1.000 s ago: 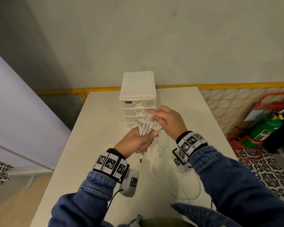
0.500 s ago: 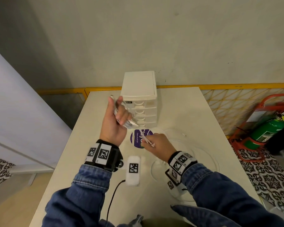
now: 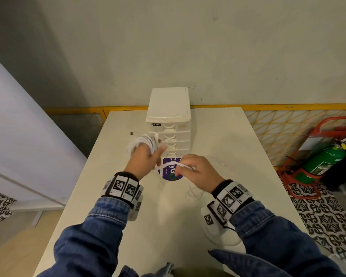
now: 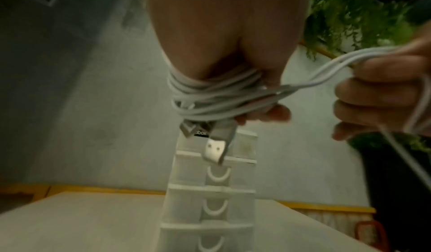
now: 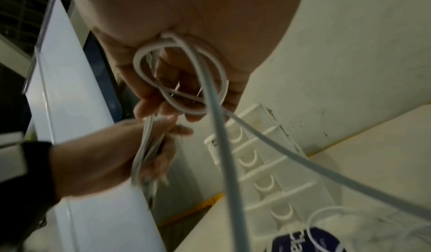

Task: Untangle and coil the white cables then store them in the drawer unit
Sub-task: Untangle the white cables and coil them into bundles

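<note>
head view: my left hand (image 3: 143,158), centre left of the frame, has the white cable (image 3: 143,141) wound in several turns round its fingers, which are curled on the coil. my right hand (image 3: 196,171), just right of centre, pinches the free run of that cable, stretched between the two hands. the drawer unit (image 3: 169,124) stands upright at frame centre on the white table (image 3: 164,226), all drawers in. a purple round sticker (image 3: 169,170) lies below the hands. a green fire extinguisher (image 3: 324,159) stands at the right edge.

left wrist view: the coil wraps my fingers (image 4: 275,113) at centre; a usb plug (image 4: 215,150) hangs from it in front of the unit.

right wrist view: a cable loop lies across my right palm, fingers closed on it.
</note>
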